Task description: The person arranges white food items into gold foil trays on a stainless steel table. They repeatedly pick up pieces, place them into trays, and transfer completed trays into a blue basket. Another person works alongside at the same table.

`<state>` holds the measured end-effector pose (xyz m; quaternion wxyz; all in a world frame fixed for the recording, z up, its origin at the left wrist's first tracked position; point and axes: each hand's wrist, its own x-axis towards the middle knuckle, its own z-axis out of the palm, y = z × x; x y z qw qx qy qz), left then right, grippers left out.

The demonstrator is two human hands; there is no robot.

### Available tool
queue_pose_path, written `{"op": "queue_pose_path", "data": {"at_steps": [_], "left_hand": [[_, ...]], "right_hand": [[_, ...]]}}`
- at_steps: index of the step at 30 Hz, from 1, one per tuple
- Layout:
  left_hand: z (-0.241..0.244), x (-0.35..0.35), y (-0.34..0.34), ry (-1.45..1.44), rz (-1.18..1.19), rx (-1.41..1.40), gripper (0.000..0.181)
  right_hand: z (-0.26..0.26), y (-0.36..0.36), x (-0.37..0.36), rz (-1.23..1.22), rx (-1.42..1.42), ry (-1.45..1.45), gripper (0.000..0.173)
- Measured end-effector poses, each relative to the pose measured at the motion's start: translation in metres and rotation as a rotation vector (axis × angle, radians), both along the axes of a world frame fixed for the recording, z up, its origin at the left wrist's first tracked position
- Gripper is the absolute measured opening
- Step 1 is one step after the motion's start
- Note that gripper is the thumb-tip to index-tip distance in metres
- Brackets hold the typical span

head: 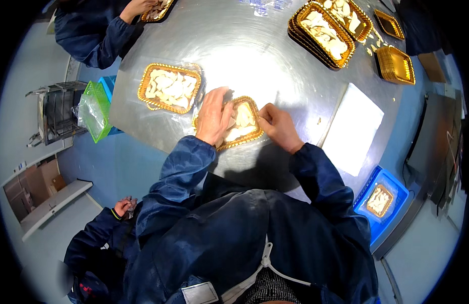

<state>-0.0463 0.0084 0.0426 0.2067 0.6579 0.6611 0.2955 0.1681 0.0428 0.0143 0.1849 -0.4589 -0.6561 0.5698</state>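
Before me on the steel table, a gold scalloped-rim tray (243,117) holds pale slices of food. My left hand (214,116) lies over the tray's left part, palm down, fingers stretched forward; its fingertips are near some slices, and whether it grips any is hidden. At the tray's right rim is my right hand (278,125), with thumb and curled forefinger pinched together on the edge. A second filled gold tray (170,88) sits to the left, on top of another rim, with clear plastic film around it.
Stacked filled trays (321,36) stand far right, near a pile of gold trays (397,66). A white sheet (352,129) lies right of me. A blue crate (394,218) holds a wrapped tray. Green basket (95,110) at left. Another person's hand (137,9) touches a tray.
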Motion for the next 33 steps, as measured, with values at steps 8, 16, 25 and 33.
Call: {"op": "queue_pose_path", "data": {"at_steps": [8, 16, 25, 33], "left_hand": [[-0.014, -0.007, -0.013, -0.267, 0.053, -0.431, 0.043], [-0.028, 0.021, -0.034, -1.225, 0.196, -0.497, 0.019], [-0.001, -0.033, -0.057, -1.523, 0.353, -0.083, 0.006], [-0.007, -0.113, -0.074, -1.504, 0.67, 0.087, 0.004]], "right_hand": [[-0.007, 0.033, 0.029, 0.114, -0.071, 0.072, 0.013], [0.079, 0.118, 0.001, 0.592, 0.243, -0.233, 0.021], [0.16, 0.136, -0.187, 0.988, 0.784, -0.295, 0.014], [0.117, 0.131, -0.321, 0.853, 1.034, -0.05, 0.042]]}}
